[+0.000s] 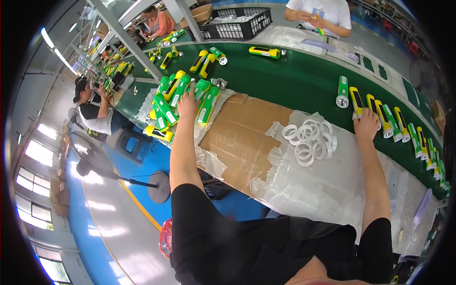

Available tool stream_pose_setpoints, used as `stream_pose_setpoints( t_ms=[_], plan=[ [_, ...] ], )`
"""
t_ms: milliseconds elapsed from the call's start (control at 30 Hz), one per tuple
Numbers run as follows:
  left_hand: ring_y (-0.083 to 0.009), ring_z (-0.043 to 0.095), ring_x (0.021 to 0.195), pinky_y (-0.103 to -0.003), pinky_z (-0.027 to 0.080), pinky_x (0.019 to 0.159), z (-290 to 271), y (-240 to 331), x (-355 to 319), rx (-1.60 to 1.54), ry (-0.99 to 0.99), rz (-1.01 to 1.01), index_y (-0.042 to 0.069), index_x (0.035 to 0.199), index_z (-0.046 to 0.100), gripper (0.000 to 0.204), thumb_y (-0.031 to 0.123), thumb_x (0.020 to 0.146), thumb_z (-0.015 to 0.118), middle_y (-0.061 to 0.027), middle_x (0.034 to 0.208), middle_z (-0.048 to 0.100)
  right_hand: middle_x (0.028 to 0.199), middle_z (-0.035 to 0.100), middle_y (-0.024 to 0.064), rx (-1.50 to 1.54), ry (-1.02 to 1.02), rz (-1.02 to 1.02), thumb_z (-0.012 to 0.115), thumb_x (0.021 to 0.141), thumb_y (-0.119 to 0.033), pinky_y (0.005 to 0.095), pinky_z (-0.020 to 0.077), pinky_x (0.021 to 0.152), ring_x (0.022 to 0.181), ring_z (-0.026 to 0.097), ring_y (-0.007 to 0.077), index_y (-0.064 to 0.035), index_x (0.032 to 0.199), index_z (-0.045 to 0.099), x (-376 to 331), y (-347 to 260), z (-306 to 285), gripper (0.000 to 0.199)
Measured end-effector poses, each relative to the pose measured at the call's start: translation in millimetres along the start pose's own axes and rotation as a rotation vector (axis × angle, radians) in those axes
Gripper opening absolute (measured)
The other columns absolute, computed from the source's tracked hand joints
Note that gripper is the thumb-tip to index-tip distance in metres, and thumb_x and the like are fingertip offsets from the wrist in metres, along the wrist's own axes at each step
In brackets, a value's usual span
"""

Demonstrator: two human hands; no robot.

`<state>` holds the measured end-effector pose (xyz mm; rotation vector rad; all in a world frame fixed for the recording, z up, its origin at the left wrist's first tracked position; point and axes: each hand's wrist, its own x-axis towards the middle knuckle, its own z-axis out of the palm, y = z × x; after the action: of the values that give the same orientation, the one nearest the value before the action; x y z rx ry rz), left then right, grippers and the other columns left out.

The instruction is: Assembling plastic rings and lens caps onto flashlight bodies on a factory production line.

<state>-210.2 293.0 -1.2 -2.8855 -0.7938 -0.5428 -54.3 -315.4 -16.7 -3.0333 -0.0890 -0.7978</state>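
Note:
My left hand (188,105) reaches into a pile of green and yellow flashlights (208,105) at the left of the bench. Its fingers are closed at the lens end of one flashlight, partly hidden by the hand. Over on the right, my right hand (366,125) grips the lower end of a yellow flashlight (356,99) with a black panel, lying on the green conveyor belt (294,78). Just left of it lies a green flashlight (342,91). Several white rings (309,137) are heaped on the plastic-covered bench between my arms.
More flashlights (401,124) line the belt to the right, and others (203,64) lie farther left. Flattened cardboard (247,137) covers part of the bench. A black crate (236,24) stands beyond the belt, near a co-worker in white (323,16). A floor fan (159,186) stands at left.

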Motion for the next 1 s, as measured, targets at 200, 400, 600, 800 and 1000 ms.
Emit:
stream_pose_setpoints(
  t_ms=[200, 400, 600, 800, 1000],
  plan=[
    [-0.0309, 0.060, 0.104, -0.038, 0.049, 0.084, -62.9, 128.6, -46.3, -0.833, 0.226, 0.246, 0.001, 0.134, 0.050, 0.059, 0.022, 0.084, 0.074, -0.0188, 0.117, 0.060, 0.105, 0.065, 0.0070, 0.994, 0.004, -0.123, 0.059, 0.094, -0.013, 0.0295, 0.0498, 0.075, 0.087, 0.063, 0.0173, -0.0034, 0.113, 0.059, -32.9, -17.2, -41.9, 0.020],
    [-0.0210, 0.063, 0.094, -0.032, 0.051, 0.079, -110.8, 285.2, -189.3, -1.301, -0.119, 0.592, -0.001, 0.133, 0.050, 0.065, 0.015, 0.079, 0.080, -0.0156, 0.118, 0.062, 0.105, 0.064, 0.0051, 1.543, -0.359, -0.058, 0.068, 0.090, -0.010, 0.0289, 0.0498, 0.086, 0.099, 0.061, 0.0129, -0.0024, 0.124, 0.052, -100.6, -58.6, -128.3, 0.038],
    [-0.0205, 0.063, 0.095, -0.033, 0.052, 0.082, -108.9, 358.0, -255.3, -1.696, -0.537, 0.464, 0.001, 0.123, 0.056, 0.035, 0.018, 0.095, 0.064, -0.0138, 0.113, 0.064, 0.102, 0.061, 0.0058, 1.618, -0.369, 0.286, 0.068, 0.091, -0.015, 0.0311, 0.0501, 0.081, 0.091, 0.061, 0.0142, -0.0037, 0.130, 0.044, -175.3, 13.2, -165.0, 0.048],
    [-0.0177, 0.065, 0.086, -0.032, 0.053, 0.080, -152.9, 441.4, -296.1, -2.146, -1.314, 0.390, -0.001, 0.115, 0.058, 0.043, 0.038, 0.102, 0.049, -0.0103, 0.096, 0.067, 0.098, 0.060, 0.0096, 1.953, -0.628, 0.253, 0.069, 0.086, -0.023, 0.0344, 0.0505, 0.074, 0.085, 0.061, 0.0197, -0.0054, 0.130, 0.040, -232.1, 62.1, -183.6, 0.055],
    [-0.0177, 0.063, 0.089, -0.025, 0.048, 0.069, -148.4, 446.7, -301.6, -1.651, -0.597, 0.944, 0.001, 0.120, 0.060, 0.042, 0.037, 0.099, 0.052, -0.0081, 0.094, 0.067, 0.095, 0.058, 0.0101, 1.731, -0.803, 0.413, 0.067, 0.091, -0.024, 0.0329, 0.0517, 0.069, 0.084, 0.061, 0.0182, -0.0054, 0.127, 0.040, -254.7, 82.8, -197.0, 0.048]
  ],
)
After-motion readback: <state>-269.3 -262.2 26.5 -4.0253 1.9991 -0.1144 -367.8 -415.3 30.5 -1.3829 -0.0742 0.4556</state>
